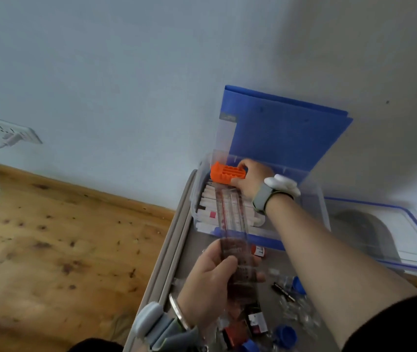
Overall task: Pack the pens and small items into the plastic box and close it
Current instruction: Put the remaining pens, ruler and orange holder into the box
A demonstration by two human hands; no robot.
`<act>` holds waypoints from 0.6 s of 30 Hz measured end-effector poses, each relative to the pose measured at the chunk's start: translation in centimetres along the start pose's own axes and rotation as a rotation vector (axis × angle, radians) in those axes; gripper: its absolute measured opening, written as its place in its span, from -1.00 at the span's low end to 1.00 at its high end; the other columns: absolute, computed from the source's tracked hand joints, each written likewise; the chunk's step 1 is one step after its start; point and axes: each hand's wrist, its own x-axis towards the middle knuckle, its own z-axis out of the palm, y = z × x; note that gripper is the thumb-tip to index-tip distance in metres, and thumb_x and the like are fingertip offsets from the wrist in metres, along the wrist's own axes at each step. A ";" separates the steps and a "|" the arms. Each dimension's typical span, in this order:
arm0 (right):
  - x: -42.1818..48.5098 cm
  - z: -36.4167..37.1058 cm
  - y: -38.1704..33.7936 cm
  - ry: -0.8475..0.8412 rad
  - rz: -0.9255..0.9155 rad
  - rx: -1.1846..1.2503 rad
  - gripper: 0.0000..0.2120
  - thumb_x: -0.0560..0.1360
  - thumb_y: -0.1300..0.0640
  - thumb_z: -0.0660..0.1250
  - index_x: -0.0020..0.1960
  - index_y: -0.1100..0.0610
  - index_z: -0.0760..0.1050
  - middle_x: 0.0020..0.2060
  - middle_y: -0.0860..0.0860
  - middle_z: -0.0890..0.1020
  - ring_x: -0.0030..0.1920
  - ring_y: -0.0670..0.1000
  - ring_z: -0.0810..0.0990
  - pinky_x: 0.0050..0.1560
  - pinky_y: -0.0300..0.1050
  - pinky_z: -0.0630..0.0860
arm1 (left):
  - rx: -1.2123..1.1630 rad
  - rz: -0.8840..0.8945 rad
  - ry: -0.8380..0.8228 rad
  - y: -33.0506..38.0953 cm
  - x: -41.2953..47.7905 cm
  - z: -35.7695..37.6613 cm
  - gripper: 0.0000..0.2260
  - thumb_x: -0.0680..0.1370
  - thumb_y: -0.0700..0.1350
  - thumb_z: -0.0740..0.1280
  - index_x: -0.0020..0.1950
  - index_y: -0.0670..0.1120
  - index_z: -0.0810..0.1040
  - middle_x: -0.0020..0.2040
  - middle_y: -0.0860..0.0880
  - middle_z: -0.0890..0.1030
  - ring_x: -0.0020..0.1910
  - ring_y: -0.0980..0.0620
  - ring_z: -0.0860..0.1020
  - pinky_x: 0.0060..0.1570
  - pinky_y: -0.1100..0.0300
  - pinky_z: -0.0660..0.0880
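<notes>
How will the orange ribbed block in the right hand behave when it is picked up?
Probably light: the right hand holds the orange block between thumb and fingers only. Likely stiff, since its ribs keep their shape. Its flat sides should not roll.

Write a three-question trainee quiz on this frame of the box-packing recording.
1. True or false: the left hand grips a long clear case.
2. The right hand grips the orange item at which part of the plastic box? A) near end B) far end C) underneath
3. Fill in: the lid lies beside the box, so the box is ___.

Key: 1 true; 2 B; 3 open.
</notes>
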 end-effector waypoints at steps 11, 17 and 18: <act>-0.4 1.6 0.4 -0.193 0.061 -0.048 -0.65 0.56 -0.12 0.13 0.25 0.04 0.28 0.00 0.05 0.55 -0.12 0.07 0.53 -0.14 -0.05 0.40 | 0.019 -0.020 -0.018 0.1 -0.4 0.1 -0.76 0.61 -0.32 0.07 0.09 -0.15 0.49 -0.15 -0.13 0.69 -0.18 -0.12 0.67 -0.33 0.11 0.56; 0.1 1.5 0.6 -0.143 0.046 -0.034 -0.68 0.57 -0.11 0.10 0.25 0.00 0.27 -0.09 0.00 0.52 -0.21 0.03 0.51 -0.21 -0.09 0.40 | 0.060 -0.026 -0.017 -0.2 -0.6 0.1 -0.77 0.61 -0.32 0.07 0.10 -0.13 0.48 -0.13 -0.15 0.69 -0.16 -0.13 0.67 -0.28 0.09 0.60; 0.1 1.5 0.6 -0.137 0.041 -0.031 -0.69 0.57 -0.11 0.11 0.25 0.00 0.28 -0.10 0.00 0.52 -0.23 0.03 0.51 -0.23 -0.10 0.39 | 0.064 -0.031 -0.018 -0.2 -0.6 0.1 -0.77 0.61 -0.32 0.07 0.10 -0.14 0.48 -0.13 -0.14 0.69 -0.16 -0.13 0.67 -0.25 0.07 0.61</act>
